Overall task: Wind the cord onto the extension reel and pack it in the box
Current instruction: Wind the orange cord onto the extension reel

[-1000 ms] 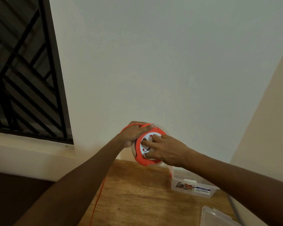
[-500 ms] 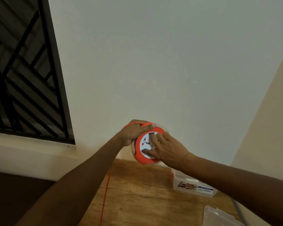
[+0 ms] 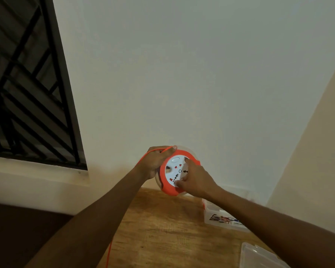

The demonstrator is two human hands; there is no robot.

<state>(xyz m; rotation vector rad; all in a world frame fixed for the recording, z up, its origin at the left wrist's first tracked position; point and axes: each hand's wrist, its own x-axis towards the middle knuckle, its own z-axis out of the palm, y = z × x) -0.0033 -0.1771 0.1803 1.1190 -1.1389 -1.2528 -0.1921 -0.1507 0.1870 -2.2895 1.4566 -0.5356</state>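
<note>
I hold a round orange extension reel (image 3: 167,188) with a white socket face up in the air in front of the wall, above the wooden table (image 3: 162,229). My left hand (image 3: 156,161) grips its left rim, and the orange cord (image 3: 108,254) runs under the thumb, over the hand and down past my forearm. My right hand (image 3: 196,180) rests its fingertips on the white face. A clear plastic box (image 3: 219,217) with a printed label stands on the table below my right forearm, partly hidden by it.
A clear plastic lid (image 3: 259,256) lies at the table's near right corner. A window with a dark metal grille (image 3: 27,93) fills the left. Pale walls meet in a corner at the right, close behind the table.
The reel's face has turned under my right fingers, which now sit lower and further right on it. The cord below my left arm has swung a little to the right.
</note>
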